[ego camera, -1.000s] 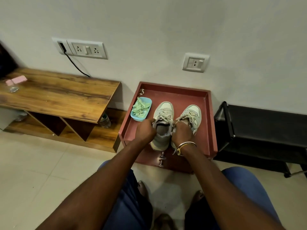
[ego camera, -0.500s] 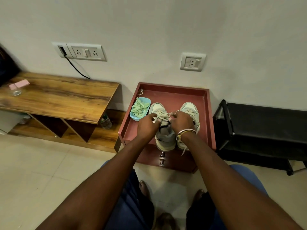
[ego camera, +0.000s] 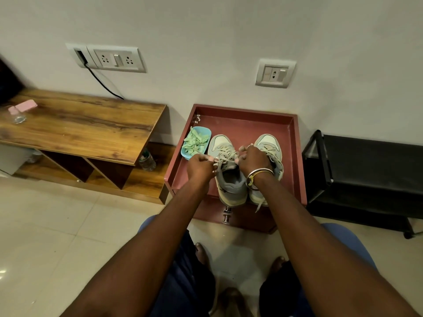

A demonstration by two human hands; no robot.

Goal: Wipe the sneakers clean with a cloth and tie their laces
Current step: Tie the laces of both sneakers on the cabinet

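Two pale mint and grey sneakers stand side by side, toes to the wall, on a red tray-topped stand [ego camera: 295, 143]. Over the left sneaker [ego camera: 229, 179], my left hand [ego camera: 199, 165] pinches a lace end and my right hand [ego camera: 253, 160] pinches the other, with the white laces [ego camera: 225, 155] stretched between them. The right sneaker [ego camera: 270, 145] is partly hidden behind my right wrist, and one of its laces hangs over the tray's front edge. A crumpled green cloth [ego camera: 194, 143] lies in a blue dish [ego camera: 206, 133] left of the shoes.
A low wooden bench [ego camera: 80, 124] stands to the left with a small bottle [ego camera: 17, 115] and a pink item on it. A plastic bottle [ego camera: 147, 161] stands beneath it. A black rack [ego camera: 370, 170] sits to the right. My knees and feet are below.
Both hands moved from the sneaker's collar forward to its laces and now hold them apart; the view shifted slightly.
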